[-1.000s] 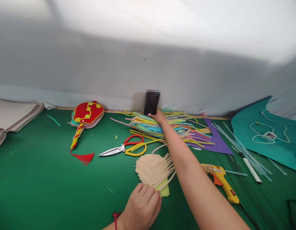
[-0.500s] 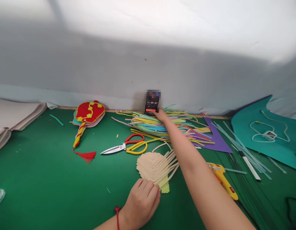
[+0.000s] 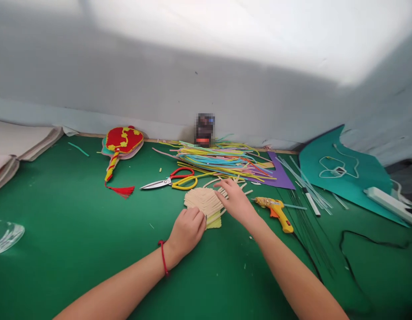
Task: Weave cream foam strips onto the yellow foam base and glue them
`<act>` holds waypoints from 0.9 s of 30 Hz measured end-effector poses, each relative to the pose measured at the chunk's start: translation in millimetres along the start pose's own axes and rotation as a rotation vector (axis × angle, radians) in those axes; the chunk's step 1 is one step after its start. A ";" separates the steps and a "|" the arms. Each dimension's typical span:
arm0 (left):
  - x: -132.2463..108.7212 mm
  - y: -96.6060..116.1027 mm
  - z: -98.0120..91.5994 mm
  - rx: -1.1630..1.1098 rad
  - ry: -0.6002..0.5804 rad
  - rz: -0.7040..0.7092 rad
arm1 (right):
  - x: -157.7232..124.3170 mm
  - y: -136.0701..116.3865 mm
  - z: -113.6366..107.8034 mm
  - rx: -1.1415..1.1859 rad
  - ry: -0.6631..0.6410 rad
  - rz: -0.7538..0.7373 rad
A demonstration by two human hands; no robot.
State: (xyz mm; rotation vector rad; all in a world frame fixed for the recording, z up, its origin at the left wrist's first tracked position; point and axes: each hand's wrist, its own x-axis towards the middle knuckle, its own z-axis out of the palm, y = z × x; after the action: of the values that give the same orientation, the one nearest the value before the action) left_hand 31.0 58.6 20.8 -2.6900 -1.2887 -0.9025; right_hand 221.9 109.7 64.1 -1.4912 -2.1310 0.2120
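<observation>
A woven beige heart-shaped piece [image 3: 203,199] with loose strip ends and a yellow-green tip lies on the green table [image 3: 76,231]. My left hand [image 3: 188,229], with a red string on its wrist, has its fingers curled and pressed on the piece's lower left edge. My right hand [image 3: 235,202] rests on the loose strips at its right side, fingers stretched out flat. A pile of coloured strips [image 3: 219,160] lies just beyond.
Red-and-yellow scissors [image 3: 172,181] lie left of the pile, a yellow glue gun [image 3: 275,211] to the right. A phone [image 3: 204,130] leans on the wall. A red fan ornament [image 3: 121,144], purple sheet [image 3: 281,175], teal sheet [image 3: 346,178], power strip [image 3: 389,204] and glass dish [image 3: 6,235] surround.
My right hand has drawn back from the phone at the wall to the woven piece. The view has pulled back; my left hand stays on the piece.
</observation>
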 end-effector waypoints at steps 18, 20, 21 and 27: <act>5.2 -7.2 -2.1 -0.244 -0.087 -0.431 | -136.0 119.9 -44.7 -0.494 0.028 0.885; 5.4 -7.4 -1.5 -0.245 -0.090 -0.436 | -134.3 118.7 -44.8 -0.498 0.046 0.891; 5.5 -7.5 -1.3 -0.245 -0.090 -0.440 | -133.2 118.3 -45.5 -0.503 0.059 0.904; 6.0 -8.3 -0.8 -0.258 -0.093 -0.444 | -120.0 121.6 -51.5 -0.536 0.108 1.013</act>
State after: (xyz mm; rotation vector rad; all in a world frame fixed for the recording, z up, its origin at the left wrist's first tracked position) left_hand 27.6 68.1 22.7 -2.7012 -1.9691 -1.0525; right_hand 378.8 38.2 18.3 -2.7175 -1.2035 -0.1078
